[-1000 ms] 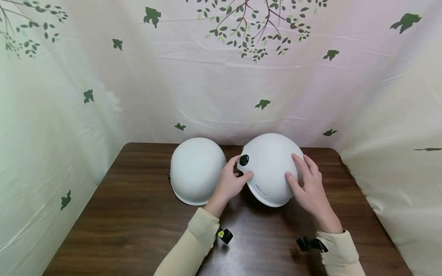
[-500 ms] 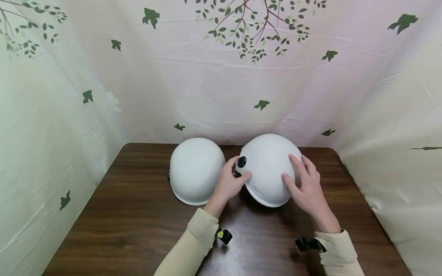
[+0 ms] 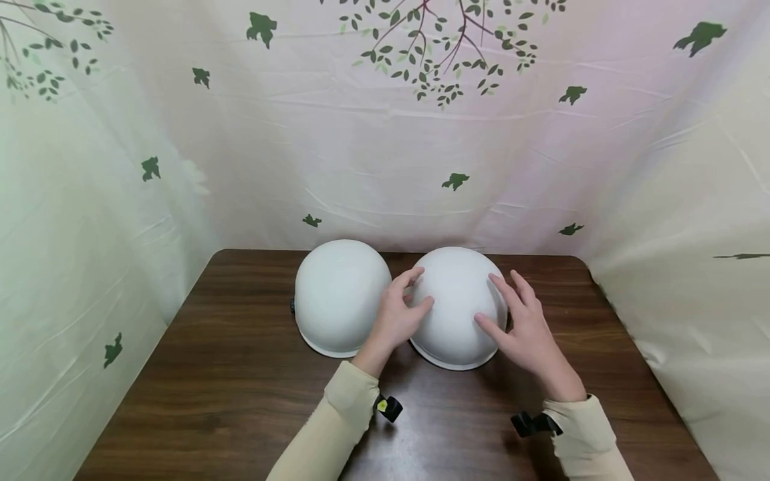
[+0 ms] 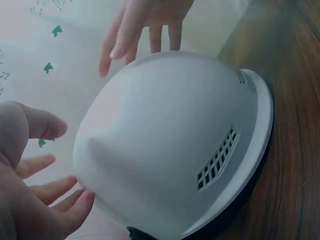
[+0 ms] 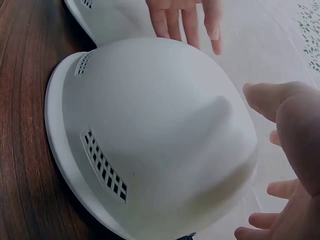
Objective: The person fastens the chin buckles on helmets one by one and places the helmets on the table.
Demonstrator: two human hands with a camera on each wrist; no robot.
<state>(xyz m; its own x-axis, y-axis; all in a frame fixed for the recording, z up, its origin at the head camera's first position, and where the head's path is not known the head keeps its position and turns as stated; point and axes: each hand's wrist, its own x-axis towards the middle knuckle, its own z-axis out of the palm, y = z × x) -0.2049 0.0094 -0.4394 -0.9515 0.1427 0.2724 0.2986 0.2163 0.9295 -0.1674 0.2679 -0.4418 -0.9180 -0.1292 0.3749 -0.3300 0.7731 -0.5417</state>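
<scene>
Two white helmets sit dome-up, side by side on the brown table. The right helmet (image 3: pixel 455 324) shows grid-like vent slots in both wrist views. My left hand (image 3: pixel 397 312) is at its left side, fingers spread around the dome. In the left wrist view some of those fingertips lie close against the shell; whether they touch cannot be told. At the dome's right side, my right hand (image 3: pixel 529 335) hovers with its fingers apart, and a gap shows between its thumb and the shell in the right wrist view. The left helmet (image 3: pixel 341 294) stands just beyond my left hand.
The wooden table (image 3: pixel 198 374) has its back edge right behind the helmets. A pale curtain (image 3: pixel 337 147) printed with leaves and birds hangs behind and at both sides. A black strap-on camera (image 3: pixel 388 407) is on my left wrist, another (image 3: pixel 532 424) on the right.
The right helmet, earlier tilted and turned with its black side knob showing, now sits level on the table. My hands have loosened from it, the right one moving slightly left.
</scene>
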